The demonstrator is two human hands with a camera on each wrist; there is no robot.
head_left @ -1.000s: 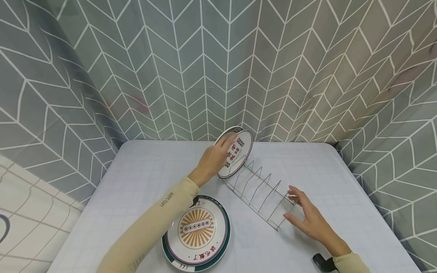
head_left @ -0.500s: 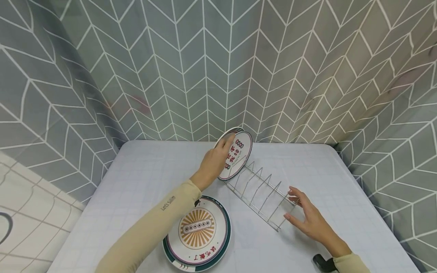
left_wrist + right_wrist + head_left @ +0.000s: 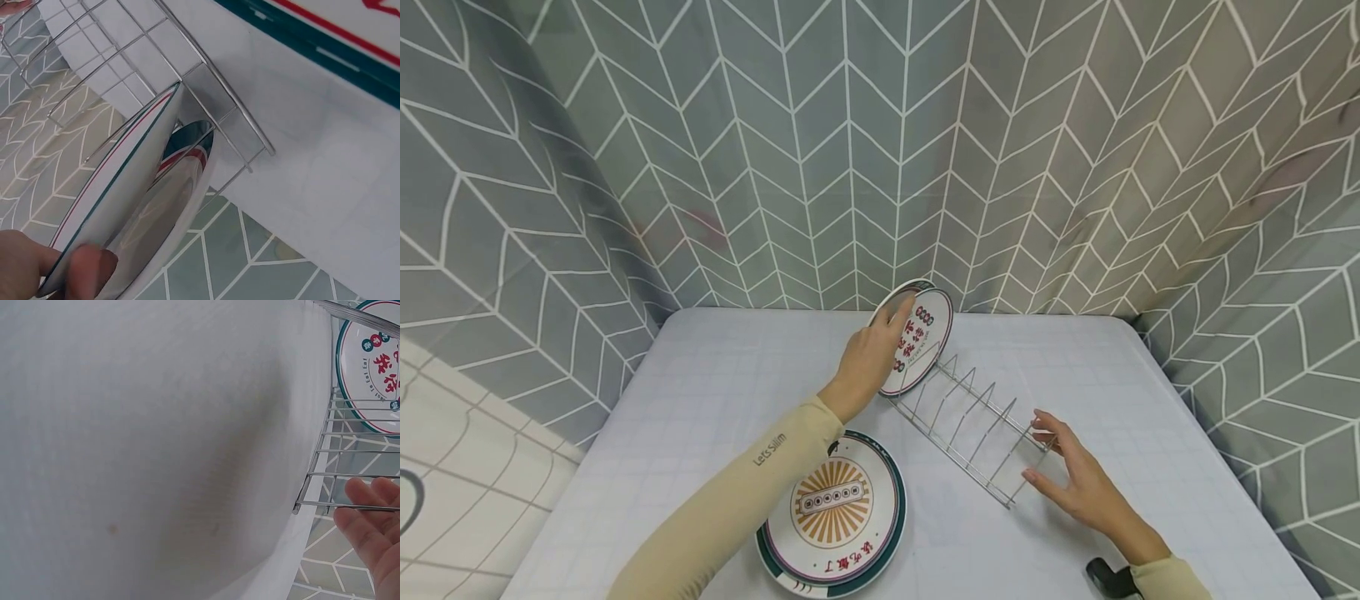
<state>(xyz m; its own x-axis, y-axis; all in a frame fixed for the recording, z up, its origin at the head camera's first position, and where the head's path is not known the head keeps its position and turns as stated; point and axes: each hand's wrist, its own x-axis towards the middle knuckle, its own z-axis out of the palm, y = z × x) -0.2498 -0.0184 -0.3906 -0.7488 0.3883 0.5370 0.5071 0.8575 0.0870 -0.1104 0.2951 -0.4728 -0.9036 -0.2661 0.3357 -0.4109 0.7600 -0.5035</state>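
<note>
The backdrop curtain (image 3: 850, 150) is grey-green with a white chevron line pattern. The table (image 3: 715, 383) is pale lavender-white with a faint grid. The standing plate (image 3: 925, 337) is white, with a teal and red rim and red characters. The flat plate (image 3: 835, 504) near the front edge has a teal rim and an orange sunburst. The wire rack (image 3: 973, 421) is silver. The sleeve (image 3: 730, 492) is beige.

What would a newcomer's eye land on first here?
Probably the left hand gripping an upright plate at the far end of the wire rack. Next, the right hand touching the rack's near end, and the sunburst plate lying flat at the table's front.
</note>
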